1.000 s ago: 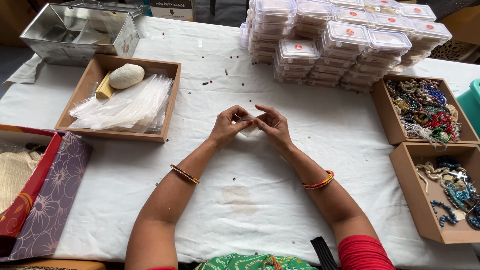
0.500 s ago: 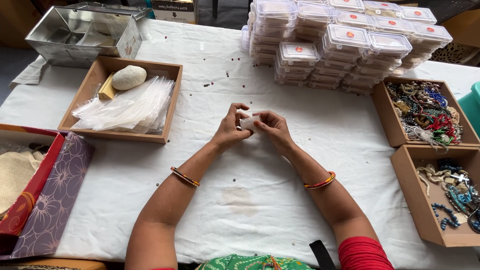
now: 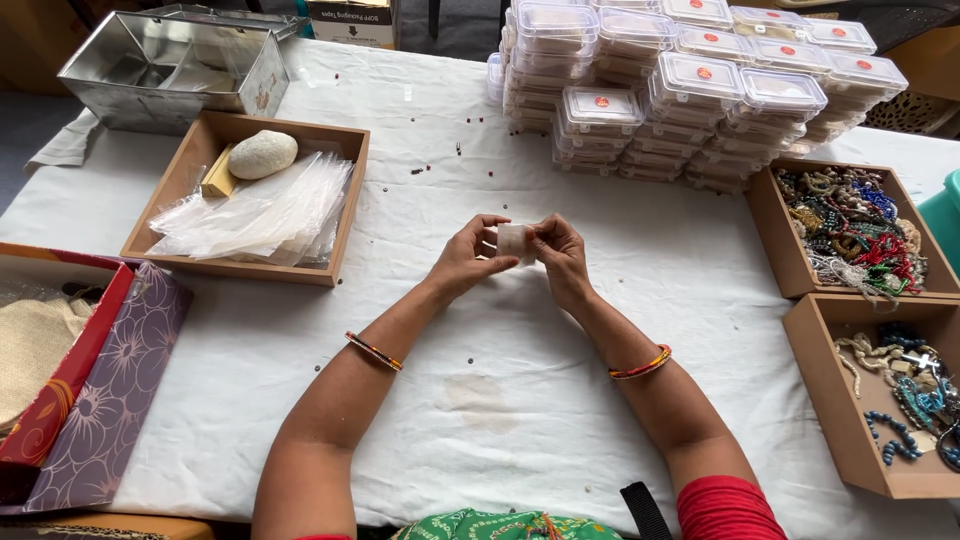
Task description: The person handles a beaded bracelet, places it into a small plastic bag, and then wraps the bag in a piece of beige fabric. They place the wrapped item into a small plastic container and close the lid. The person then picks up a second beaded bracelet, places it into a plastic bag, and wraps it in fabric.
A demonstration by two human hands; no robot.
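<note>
Over the middle of the white-clothed table (image 3: 520,400) my left hand (image 3: 468,258) and my right hand (image 3: 560,255) meet, fingertips pinching a small clear plastic pouch (image 3: 514,242) with something pale inside. Both hands grip it from opposite sides, a little above the cloth. Each wrist wears a thin orange bangle.
A wooden tray (image 3: 160,215) at left holds clear pouches (image 3: 262,212), a pale stone (image 3: 262,154) and a small block. A metal box (image 3: 165,68) sits behind it. Stacked clear lidded boxes (image 3: 680,90) stand at the back. Two wooden trays of beaded jewellery (image 3: 845,230) (image 3: 905,385) are at right. A red and purple gift box (image 3: 95,380) lies at left.
Both hands have stayed together at the table's middle, shifting their fingers on the small pouch, which now shows more plainly between them.
</note>
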